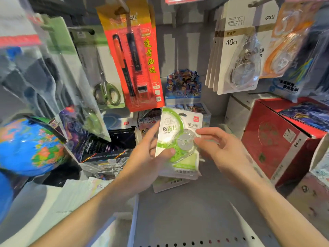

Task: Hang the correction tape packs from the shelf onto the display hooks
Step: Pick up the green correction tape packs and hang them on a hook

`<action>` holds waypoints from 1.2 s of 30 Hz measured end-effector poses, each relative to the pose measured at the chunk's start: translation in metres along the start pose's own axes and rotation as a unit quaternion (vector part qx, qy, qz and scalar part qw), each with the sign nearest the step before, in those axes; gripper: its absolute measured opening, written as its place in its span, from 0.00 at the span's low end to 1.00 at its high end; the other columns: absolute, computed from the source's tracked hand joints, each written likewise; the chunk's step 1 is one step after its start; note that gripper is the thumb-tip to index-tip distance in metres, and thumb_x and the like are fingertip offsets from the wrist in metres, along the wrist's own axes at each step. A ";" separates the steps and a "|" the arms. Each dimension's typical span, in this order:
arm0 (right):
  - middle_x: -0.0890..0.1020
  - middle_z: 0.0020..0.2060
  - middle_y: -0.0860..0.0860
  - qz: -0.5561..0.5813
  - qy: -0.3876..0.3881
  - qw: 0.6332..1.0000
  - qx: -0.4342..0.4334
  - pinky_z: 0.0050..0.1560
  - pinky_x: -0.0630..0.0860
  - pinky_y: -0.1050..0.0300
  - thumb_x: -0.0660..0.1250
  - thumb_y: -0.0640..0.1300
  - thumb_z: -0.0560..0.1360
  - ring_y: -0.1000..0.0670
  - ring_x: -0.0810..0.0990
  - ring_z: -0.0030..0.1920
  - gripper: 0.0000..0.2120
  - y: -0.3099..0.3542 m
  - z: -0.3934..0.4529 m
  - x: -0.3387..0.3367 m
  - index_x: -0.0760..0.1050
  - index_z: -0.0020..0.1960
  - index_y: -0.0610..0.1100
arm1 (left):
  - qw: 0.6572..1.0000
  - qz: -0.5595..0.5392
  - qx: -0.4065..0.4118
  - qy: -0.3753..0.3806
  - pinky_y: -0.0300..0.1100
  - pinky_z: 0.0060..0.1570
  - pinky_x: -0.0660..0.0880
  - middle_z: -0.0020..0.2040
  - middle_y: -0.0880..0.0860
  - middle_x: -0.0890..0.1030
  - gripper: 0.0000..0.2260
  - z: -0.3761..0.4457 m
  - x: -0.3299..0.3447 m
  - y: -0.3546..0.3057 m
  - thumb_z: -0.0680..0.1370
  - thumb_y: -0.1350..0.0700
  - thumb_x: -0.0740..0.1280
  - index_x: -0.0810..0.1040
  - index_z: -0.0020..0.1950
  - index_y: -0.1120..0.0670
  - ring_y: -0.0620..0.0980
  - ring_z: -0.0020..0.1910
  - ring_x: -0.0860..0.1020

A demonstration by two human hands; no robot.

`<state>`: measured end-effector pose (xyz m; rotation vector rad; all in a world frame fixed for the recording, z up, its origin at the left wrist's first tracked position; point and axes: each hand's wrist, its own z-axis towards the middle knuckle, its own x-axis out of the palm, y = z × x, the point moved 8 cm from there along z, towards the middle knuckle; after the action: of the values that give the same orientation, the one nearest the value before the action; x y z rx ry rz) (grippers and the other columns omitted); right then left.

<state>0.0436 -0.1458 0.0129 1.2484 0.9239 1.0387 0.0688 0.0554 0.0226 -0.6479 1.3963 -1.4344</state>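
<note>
Left hand (142, 157) grips the green correction tape pack (178, 139) by its left edge, thumb on the front, held upright over the spare packs (170, 182) on the shelf (187, 211). Right hand (224, 150) fingers (199, 139) pinch its right side. Advice: keep the hang hole (182, 114) uppermost and square to the hook. The target hook isn't identifiable; the stack count is hidden.
</note>
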 end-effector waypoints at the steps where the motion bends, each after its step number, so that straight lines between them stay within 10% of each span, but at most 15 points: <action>1: 0.87 0.48 0.47 -0.003 0.014 1.000 0.001 0.44 0.82 0.58 0.75 0.39 0.77 0.51 0.84 0.41 0.08 0.000 -0.001 0.008 0.83 0.54 0.47 | 1.000 0.013 0.006 -0.007 0.33 0.52 0.80 0.60 0.41 0.86 0.31 -0.006 -0.008 -0.001 0.81 0.67 0.68 0.68 0.71 0.32 0.43 0.59 0.85; 8: 0.86 0.47 0.45 -0.090 0.090 0.992 -0.014 0.47 0.85 0.56 0.70 0.40 0.81 0.51 0.87 0.42 0.03 -0.011 -0.002 0.037 0.81 0.53 0.45 | 0.991 0.111 -0.013 -0.069 0.50 0.65 0.77 0.64 0.36 0.83 0.31 -0.040 -0.059 0.001 0.76 0.51 0.70 0.64 0.72 0.25 0.39 0.62 0.83; 15: 0.78 0.71 0.49 -0.514 0.257 0.807 -0.135 0.70 0.62 0.62 0.68 0.50 0.81 0.47 0.73 0.73 0.20 -0.063 -0.013 0.066 0.77 0.71 0.46 | 0.982 0.170 -0.021 -0.077 0.54 0.69 0.75 0.66 0.32 0.80 0.29 -0.048 -0.064 -0.001 0.76 0.46 0.68 0.63 0.72 0.23 0.38 0.65 0.80; 21: 0.59 0.82 0.57 -0.454 0.270 0.835 -0.153 0.79 0.63 0.52 0.70 0.64 0.75 0.54 0.59 0.81 0.40 -0.064 -0.010 0.083 0.57 0.82 0.58 | 0.979 0.186 -0.012 -0.077 0.44 0.64 0.76 0.59 0.28 0.81 0.26 -0.047 -0.063 -0.001 0.77 0.48 0.69 0.65 0.65 0.21 0.33 0.59 0.81; 28: 0.72 0.75 0.51 -0.498 0.282 0.808 -0.138 0.75 0.67 0.49 0.69 0.66 0.76 0.49 0.69 0.74 0.34 -0.066 -0.003 0.089 0.67 0.78 0.54 | 0.979 0.190 -0.014 -0.074 0.49 0.66 0.76 0.59 0.28 0.81 0.28 -0.045 -0.062 -0.003 0.76 0.46 0.68 0.66 0.75 0.32 0.34 0.61 0.80; 36: 0.67 0.79 0.54 -0.511 0.279 0.804 -0.121 0.70 0.48 0.79 0.72 0.69 0.71 0.56 0.65 0.78 0.42 -0.068 -0.023 0.033 0.66 0.80 0.54 | 0.977 0.201 -0.007 -0.073 0.50 0.65 0.76 0.58 0.27 0.81 0.26 -0.042 -0.065 -0.001 0.76 0.44 0.67 0.65 0.71 0.28 0.34 0.59 0.81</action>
<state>0.0384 -0.1090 -0.0565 0.0733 1.5982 0.5741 0.0549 0.1305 0.0321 -0.4370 1.3312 -1.0358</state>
